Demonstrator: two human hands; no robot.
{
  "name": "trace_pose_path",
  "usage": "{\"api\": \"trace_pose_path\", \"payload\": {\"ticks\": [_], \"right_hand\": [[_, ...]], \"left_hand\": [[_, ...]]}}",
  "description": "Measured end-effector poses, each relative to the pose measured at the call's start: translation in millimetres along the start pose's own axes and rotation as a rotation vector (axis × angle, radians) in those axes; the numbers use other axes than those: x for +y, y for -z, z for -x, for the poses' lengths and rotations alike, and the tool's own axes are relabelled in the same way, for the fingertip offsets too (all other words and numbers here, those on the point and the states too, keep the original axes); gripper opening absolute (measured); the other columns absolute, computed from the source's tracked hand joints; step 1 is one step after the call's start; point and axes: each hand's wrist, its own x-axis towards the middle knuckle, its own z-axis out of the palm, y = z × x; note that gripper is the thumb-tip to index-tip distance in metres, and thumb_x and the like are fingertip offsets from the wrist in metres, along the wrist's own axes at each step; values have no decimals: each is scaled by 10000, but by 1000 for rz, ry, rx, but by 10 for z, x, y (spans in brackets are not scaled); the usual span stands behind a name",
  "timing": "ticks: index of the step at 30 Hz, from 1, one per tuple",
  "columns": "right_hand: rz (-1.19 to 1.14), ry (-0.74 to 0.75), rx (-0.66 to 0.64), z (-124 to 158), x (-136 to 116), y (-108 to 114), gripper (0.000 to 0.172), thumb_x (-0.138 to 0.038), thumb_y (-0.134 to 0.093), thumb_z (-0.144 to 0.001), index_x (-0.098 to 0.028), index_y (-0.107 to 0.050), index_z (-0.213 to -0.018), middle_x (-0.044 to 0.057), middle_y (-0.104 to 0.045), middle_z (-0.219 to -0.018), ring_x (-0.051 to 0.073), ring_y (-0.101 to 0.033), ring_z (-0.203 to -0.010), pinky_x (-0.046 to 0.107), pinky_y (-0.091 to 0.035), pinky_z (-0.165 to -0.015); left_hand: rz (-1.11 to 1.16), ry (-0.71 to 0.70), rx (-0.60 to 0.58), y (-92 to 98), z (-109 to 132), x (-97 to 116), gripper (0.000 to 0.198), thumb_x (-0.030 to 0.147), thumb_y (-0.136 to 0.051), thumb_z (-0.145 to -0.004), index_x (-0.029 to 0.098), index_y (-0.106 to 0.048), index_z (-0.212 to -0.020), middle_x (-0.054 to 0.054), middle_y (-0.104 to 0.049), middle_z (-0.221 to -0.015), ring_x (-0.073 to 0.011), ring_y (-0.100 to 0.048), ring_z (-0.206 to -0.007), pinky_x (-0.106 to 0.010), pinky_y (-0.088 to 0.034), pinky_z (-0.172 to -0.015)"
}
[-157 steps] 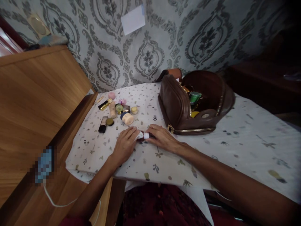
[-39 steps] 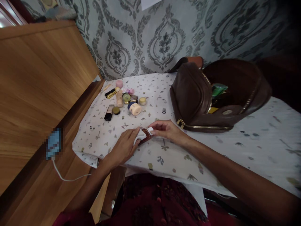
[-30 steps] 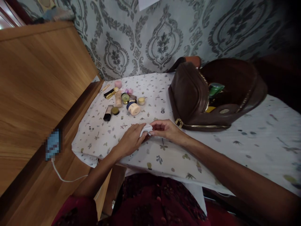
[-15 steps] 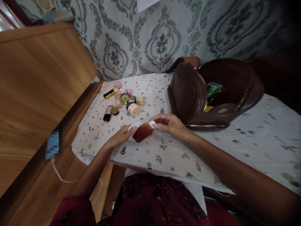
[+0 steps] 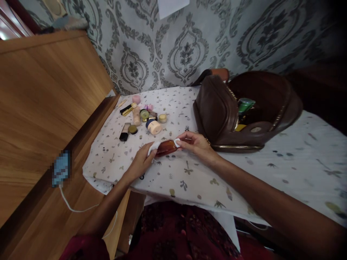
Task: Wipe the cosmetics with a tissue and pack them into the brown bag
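Note:
An amber bottle (image 5: 166, 148) with a white cap (image 5: 177, 142) is held between my two hands, on its side above the tablecloth. My left hand (image 5: 142, 157) is closed around its base end, with a white tissue or cloth (image 5: 154, 145) between the fingers and the glass. The fingers of my right hand (image 5: 196, 143) pinch the bottle at its white cap. Just beyond lie a cream jar with a dark blue part (image 5: 153, 127), a small yellow-lidded pot (image 5: 162, 118) and a beige tube (image 5: 136, 117).
A brown zippered bag (image 5: 217, 108) stands unzipped at the right, a green item (image 5: 245, 105) inside it. Several more cosmetics, including a black-capped bottle (image 5: 124, 132), lie at the left of the patterned tablecloth (image 5: 173, 180). A phone-like device (image 5: 61, 169) with a white cable rests on the wooden ledge.
The bottle has turned about its length, so a narrower side shows. My left hand has shifted its hold with the white tissue or cloth. My right hand stays at the cap.

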Motion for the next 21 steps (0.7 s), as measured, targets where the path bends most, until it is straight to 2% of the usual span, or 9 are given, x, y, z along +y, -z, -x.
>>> {"api": "trace_pose_path", "payload": {"ticks": [3, 6, 10, 14, 18, 21], "right_hand": [[25, 8, -7, -8, 21, 14, 472, -591, -801, -619, -184, -628, -786, 15, -656, -781, 135, -600, -635, 309, -534, -670], [49, 38, -5, -17, 53, 37, 455, -574, -771, -669, -191, -665, -892, 4, -646, -774, 128, -583, -608, 302, -509, -646], [60, 17, -28, -22, 85, 55, 459, -545, -751, -700, -186, -710, -984, 12, -664, -771, 132, -574, -606, 316, -492, -658], [-17, -21, -53, -16, 85, 45, 479, -501, -795, -661, -186, -709, -1011, 28, -689, -862, 131, -594, -660, 317, -500, -703], [-65, -40, -91, -7, 53, 34, 487, -496, -817, -627, -189, -693, -985, 12, -664, -845, 133, -605, -682, 304, -513, -690], [-42, -34, -104, 2, 21, 29, 479, -528, -801, -631, -188, -672, -942, 0, -637, -783, 137, -597, -665, 289, -496, -644]], "left_hand": [[-216, -75, 0, -96, 42, -17, 461, 377, -374, -1001, 158, -417, -1404, -130, -563, -1210, -240, -521, -1134, -414, -423, -1018], [-389, -116, 11, -187, 75, -33, 499, 365, -381, -998, 173, -340, -1456, -153, -516, -1279, -264, -499, -1177, -453, -423, -1018], [-578, -159, 37, -278, 72, -9, 573, 419, -419, -984, 155, -290, -1476, -203, -457, -1381, -323, -436, -1284, -518, -386, -1040], [-692, -204, 48, -357, 13, 75, 584, 443, -416, -983, 130, -309, -1464, -228, -443, -1414, -337, -444, -1296, -541, -351, -1064], [-691, -238, 63, -415, -63, 145, 533, 406, -383, -997, 133, -342, -1454, -232, -450, -1421, -335, -435, -1322, -549, -343, -1074], [-445, -273, 89, -400, -119, 159, 448, 385, -382, -999, 145, -457, -1370, -196, -539, -1340, -299, -508, -1252, -485, -385, -1062]]}}
